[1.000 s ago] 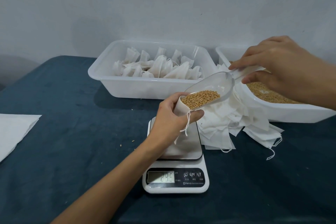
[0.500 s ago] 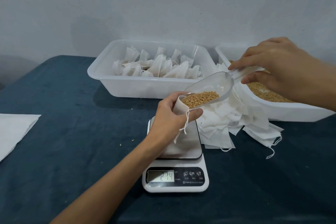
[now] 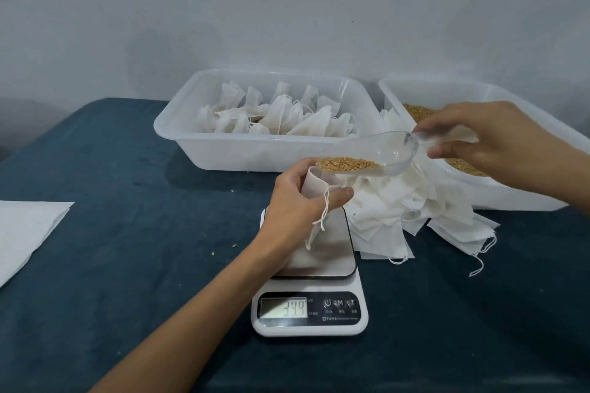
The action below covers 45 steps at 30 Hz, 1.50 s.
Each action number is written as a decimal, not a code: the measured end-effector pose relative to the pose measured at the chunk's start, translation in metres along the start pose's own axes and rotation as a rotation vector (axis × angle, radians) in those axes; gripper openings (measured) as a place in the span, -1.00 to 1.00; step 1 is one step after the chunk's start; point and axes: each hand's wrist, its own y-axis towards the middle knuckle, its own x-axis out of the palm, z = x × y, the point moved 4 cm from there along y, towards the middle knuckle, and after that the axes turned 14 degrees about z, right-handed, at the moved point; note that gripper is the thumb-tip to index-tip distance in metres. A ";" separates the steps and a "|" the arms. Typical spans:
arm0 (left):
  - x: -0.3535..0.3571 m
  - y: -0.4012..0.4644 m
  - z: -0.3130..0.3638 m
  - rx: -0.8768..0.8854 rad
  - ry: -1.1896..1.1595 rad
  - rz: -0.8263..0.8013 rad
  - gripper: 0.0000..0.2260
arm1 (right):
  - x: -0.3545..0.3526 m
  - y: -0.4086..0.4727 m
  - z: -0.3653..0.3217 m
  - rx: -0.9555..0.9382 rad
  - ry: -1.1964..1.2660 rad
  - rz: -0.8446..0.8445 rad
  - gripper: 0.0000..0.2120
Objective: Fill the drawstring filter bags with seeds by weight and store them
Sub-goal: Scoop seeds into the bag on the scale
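left hand (image 3: 298, 201) grips an open drawstring filter bag (image 3: 316, 183) upright over the scale platform (image 3: 322, 246), fingers and thumb curled round the bag neck; drawstring (image 3: 324, 214) hangs down in front of the thumb. right hand (image 3: 488, 140) pinches the handle of a clear plastic scoop (image 3: 380, 150), thumb under, fingers on top. scoop is tilted w/ its lip at the bag mouth; seeds (image 3: 346, 164) are heaped at the lip end, rear of the scoop is bare. digital scale (image 3: 309, 313) sits on the bench (image 3: 127, 265), display lit, digits approx 349, decimal pt not legible.

containers:
- white plastic tub (image 3: 223, 150), rear centre: holds filled, closed filter bags (image 3: 281, 115), packed close together.
- 2nd white tub (image 3: 523, 198), rear right: holds loose seeds (image 3: 415, 112), partly hidden behind the right hand.
- stack of flat unfilled bags (image 3: 399, 217) lies on the bench between scale and 2nd tub, touching the tub wall, strings trailing at the front edge.

a few stray seeds (image 3: 223, 249) lie on the bench left of the scale. white sheet (image 3: 25, 230) at the left edge.
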 end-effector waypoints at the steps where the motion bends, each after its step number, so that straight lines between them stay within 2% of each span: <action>1: 0.000 0.000 0.000 0.001 0.002 0.003 -0.70 | 0.000 -0.001 0.005 0.024 0.026 0.003 -0.72; 8: 0.000 0.000 0.001 0.024 0.021 0.016 -0.58 | -0.004 0.004 0.063 0.204 0.129 0.094 -0.78; 11: -0.001 0.000 0.002 0.034 0.029 0.022 -0.57 | -0.005 0.011 0.101 0.343 -0.020 0.132 -0.74; 15: -0.001 0.001 -0.001 0.029 0.051 0.018 -0.59 | 0.005 0.015 0.149 0.493 -0.232 0.083 -0.68; 18: -0.002 0.003 -0.005 0.007 0.100 0.006 -0.57 | 0.019 0.015 0.175 0.580 -0.381 -0.016 -0.70; 20: -0.001 0.004 -0.009 0.007 0.147 -0.005 -0.64 | 0.029 0.015 0.185 0.624 -0.473 -0.114 -0.69; 24: 0.000 0.005 -0.014 0.076 0.210 -0.017 -0.96 | 0.043 0.015 0.192 0.651 -0.550 -0.203 -0.72; 28: 0.001 0.003 -0.013 0.119 0.232 -0.024 -0.79 | 0.051 0.012 0.187 0.646 -0.554 -0.224 -0.80; 33: 0.001 0.003 -0.008 0.208 0.118 -0.010 -0.80 | 0.047 0.011 0.180 0.599 -0.621 -0.209 -0.79; 35: 0.000 0.002 -0.004 0.253 0.066 -0.006 -0.79 | 0.042 0.011 0.170 0.585 -0.671 -0.144 -0.82; 37: -0.001 0.002 -0.002 0.303 0.046 0.016 -0.78 | 0.036 0.015 0.153 0.507 -0.696 0.028 -0.98; 38: -0.001 0.003 -0.002 0.303 0.021 0.026 -0.77 | 0.033 0.016 0.140 0.457 -0.650 0.154 -0.93; 41: -0.003 0.007 -0.001 0.266 -0.032 0.052 -0.73 | 0.038 0.011 0.081 0.333 -0.243 0.486 -0.85; 43: -0.009 0.013 0.006 0.255 -0.028 0.082 -0.72 | 0.053 0.001 0.036 0.268 0.003 0.563 -0.88; 45: -0.022 0.027 0.018 0.248 -0.025 0.149 -0.71 | 0.075 -0.011 0.001 0.226 0.190 0.551 -0.89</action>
